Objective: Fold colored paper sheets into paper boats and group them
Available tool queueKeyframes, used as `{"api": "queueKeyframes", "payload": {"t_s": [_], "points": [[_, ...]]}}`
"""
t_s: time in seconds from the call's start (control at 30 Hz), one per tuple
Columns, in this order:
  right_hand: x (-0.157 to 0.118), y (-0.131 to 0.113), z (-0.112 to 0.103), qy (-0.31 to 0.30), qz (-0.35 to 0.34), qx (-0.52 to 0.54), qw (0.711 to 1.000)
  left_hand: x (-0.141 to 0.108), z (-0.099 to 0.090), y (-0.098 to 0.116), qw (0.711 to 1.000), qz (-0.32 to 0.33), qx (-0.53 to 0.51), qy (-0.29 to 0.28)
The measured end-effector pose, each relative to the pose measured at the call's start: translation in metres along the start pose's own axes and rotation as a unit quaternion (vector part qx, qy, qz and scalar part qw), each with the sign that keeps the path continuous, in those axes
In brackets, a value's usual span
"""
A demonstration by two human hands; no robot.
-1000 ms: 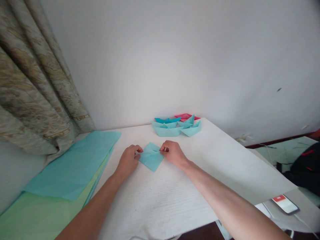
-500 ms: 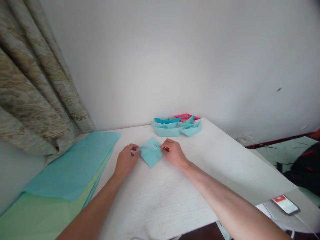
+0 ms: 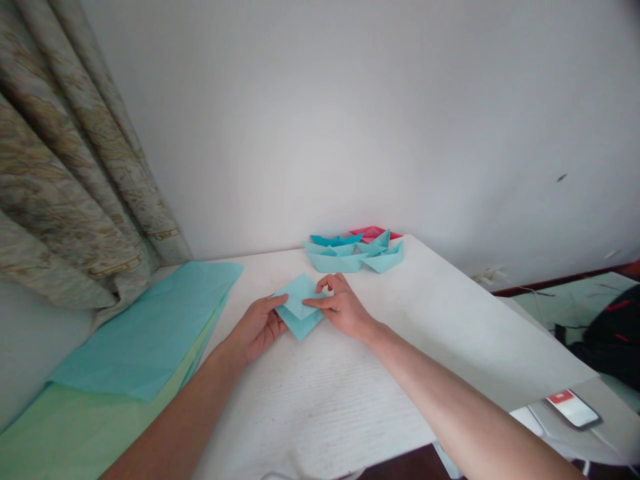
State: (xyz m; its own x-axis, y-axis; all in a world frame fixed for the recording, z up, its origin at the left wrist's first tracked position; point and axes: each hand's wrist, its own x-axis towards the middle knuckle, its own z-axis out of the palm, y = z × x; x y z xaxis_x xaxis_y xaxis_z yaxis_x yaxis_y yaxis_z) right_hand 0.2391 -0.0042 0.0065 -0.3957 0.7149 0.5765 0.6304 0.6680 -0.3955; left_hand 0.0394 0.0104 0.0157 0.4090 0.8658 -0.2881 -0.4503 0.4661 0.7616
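A light blue folded paper [image 3: 300, 308], diamond-shaped with an upper layer folded over a lower one, is just above the white table [image 3: 320, 400]. My left hand [image 3: 261, 325] grips its left corner, thumb on top and fingers underneath. At the right side my right hand [image 3: 343, 307] touches it, the index finger stretched across the upper layer and the other fingers bent. Behind the paper, folded paper boats stand by the wall: a pale blue one [image 3: 335, 261], a darker blue one [image 3: 325, 240] and a pink one [image 3: 371, 233].
Large blue sheets [image 3: 150, 333] and green sheets [image 3: 65, 433] lie at the left, beside a patterned curtain [image 3: 75, 167]. A phone [image 3: 575, 409] rests at the lower right. A black bag [image 3: 613, 333] is beyond the table's right edge.
The paper now shows a separate upper flap over its lower part. My left fingers have moved under it, and my right index finger has stretched inward over it.
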Motion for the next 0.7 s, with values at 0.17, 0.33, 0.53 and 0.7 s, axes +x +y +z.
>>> {"api": "queueKeyframes", "payload": {"t_s": [0.17,0.33,0.53,0.7], "points": [[-0.002,-0.011,-0.007,-0.027,0.017,0.013,0.999,0.004,-0.004,0.001,0.999,0.044,-0.014,0.008],[0.001,-0.011,0.000,0.098,0.195,0.217,0.951,0.006,-0.005,0.002,0.995,0.096,-0.034,0.019],[0.009,-0.008,0.012,0.082,0.374,0.447,0.808,0.004,-0.003,0.001,0.989,0.138,-0.021,-0.042],[0.010,-0.010,0.009,0.127,0.365,0.478,0.789,0.003,0.000,0.000,0.994,0.107,-0.023,-0.018]]}}
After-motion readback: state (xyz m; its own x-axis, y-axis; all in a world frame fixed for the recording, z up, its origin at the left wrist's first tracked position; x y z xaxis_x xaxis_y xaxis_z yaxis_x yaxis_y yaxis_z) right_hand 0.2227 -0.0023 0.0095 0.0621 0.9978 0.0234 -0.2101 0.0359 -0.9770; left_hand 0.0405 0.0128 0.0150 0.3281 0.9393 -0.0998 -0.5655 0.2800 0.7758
